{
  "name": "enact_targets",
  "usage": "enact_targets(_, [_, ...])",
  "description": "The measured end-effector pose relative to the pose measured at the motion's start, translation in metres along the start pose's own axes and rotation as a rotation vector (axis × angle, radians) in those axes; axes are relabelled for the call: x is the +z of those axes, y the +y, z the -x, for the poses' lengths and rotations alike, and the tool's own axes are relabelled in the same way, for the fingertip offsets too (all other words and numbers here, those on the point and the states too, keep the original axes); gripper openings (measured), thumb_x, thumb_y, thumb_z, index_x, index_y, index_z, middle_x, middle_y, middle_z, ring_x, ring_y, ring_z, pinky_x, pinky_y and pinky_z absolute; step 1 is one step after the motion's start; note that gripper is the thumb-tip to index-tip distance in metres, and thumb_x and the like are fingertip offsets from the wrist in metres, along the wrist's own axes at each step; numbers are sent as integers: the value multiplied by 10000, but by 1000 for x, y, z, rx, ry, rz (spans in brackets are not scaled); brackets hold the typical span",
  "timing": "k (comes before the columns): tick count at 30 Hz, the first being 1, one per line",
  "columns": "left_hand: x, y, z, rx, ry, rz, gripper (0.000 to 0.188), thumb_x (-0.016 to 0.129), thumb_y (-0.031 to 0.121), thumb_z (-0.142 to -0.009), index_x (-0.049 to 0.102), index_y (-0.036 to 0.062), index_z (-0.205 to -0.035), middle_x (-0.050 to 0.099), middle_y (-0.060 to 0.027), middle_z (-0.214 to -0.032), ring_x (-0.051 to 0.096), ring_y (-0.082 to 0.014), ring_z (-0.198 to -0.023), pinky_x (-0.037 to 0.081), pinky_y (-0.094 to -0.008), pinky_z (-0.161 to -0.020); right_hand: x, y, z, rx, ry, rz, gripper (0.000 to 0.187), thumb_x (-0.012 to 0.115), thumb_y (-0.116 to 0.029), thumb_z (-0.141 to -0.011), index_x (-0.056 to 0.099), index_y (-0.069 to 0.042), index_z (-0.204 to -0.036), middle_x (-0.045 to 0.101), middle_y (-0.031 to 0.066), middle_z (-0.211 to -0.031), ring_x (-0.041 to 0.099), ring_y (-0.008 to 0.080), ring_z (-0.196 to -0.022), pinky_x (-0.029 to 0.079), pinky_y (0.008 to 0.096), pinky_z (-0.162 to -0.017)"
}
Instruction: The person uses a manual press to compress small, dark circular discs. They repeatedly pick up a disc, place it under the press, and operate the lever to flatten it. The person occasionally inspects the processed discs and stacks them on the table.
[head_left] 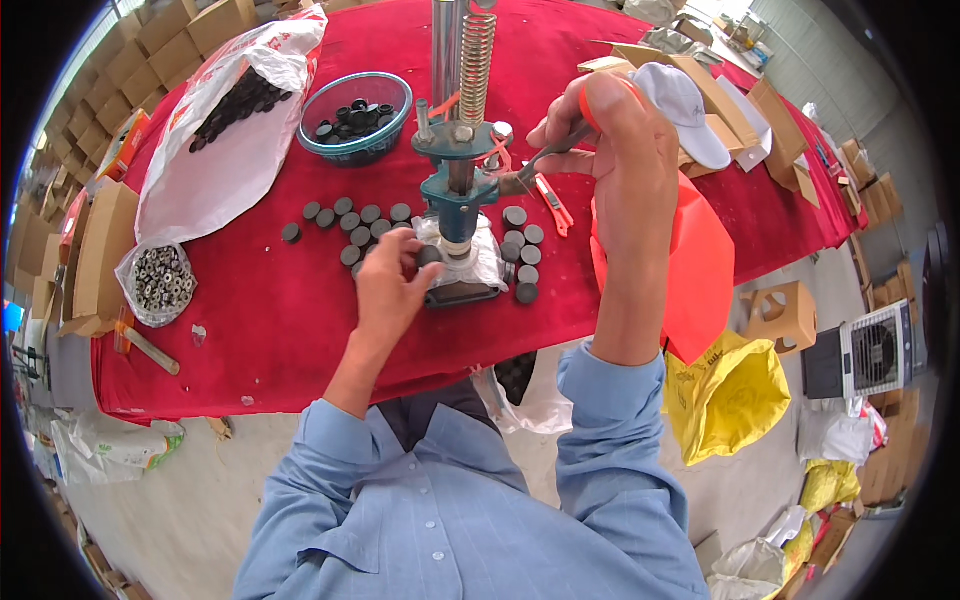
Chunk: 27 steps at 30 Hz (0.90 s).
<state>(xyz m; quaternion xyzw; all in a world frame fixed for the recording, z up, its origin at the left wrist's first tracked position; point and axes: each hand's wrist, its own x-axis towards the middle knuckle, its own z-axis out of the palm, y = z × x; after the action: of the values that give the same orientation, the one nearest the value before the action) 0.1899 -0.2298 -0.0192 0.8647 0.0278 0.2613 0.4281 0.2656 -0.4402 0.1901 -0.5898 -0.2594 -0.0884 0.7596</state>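
A green hand press [458,215] with a steel column and a coil spring [478,55] stands on the table before me. My right hand [628,125] is raised to its right, fingers wrapped round the press lever [548,150], whose orange end shows between them. Close to the ram, on the left side of the press, my left hand [388,285] pinches a round black cap [429,256] between thumb and fingers. Under the ram lies white plastic wrapping [486,262] over the base. Loose black caps [361,236] are scattered left of the press, and several more [529,254] sit right of it.
On the red-covered table are a clear bowl of black caps [358,150], a white sack with black pieces [225,165], a bag of small metal parts [158,284] and a red cutter knife [554,207]. An orange-red sheet [695,265] hangs over the edge above a yellow bag [735,405].
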Motion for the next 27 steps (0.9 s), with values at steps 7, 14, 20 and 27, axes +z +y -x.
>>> enact_targets(7, [35, 7, -8, 162, 19, -34, 624, 932, 125, -741, 587, 25, -1251, 721, -126, -1036, 689, -234, -825, 566, -379, -748, 4, 0, 0, 15, 44, 9, 365, 678, -379, -983, 676, -28, -882, 652, 17, -773, 676, 101, -691, 551, 238, -554])
enact_targets(14, [21, 7, 2, 146, 32, -91, 456, 888, 140, -775, 652, 31, -1150, 711, -126, -1046, 658, -306, -925, 525, -443, -840, -14, 22, 45, -177, -53, -69, 367, 646, -369, -1002, 639, -3, -964, 652, 87, -840, 668, 194, -802, 574, 359, -756])
enact_targets(20, [-39, -24, 46, 103, 103, -415, 274, 812, 78, -838, 706, 36, -1087, 656, -150, -1118, 626, -343, -1040, 509, -445, -886, -33, 88, 159, -384, -15, 30, 552, 671, -582, -950, 628, -32, -955, 661, 162, -1010, 633, 409, -1117, 552, 518, -917])
enact_targets(27, [-46, -42, 65, 47, 60, -307, 328, 811, 68, -840, 723, 46, -1155, 670, -138, -1101, 639, -319, -1015, 536, -425, -860, -29, 68, 144, -314, -13, 49, 542, 678, -575, -940, 639, -34, -962, 669, 183, -1032, 621, 405, -1148, 545, 516, -947])
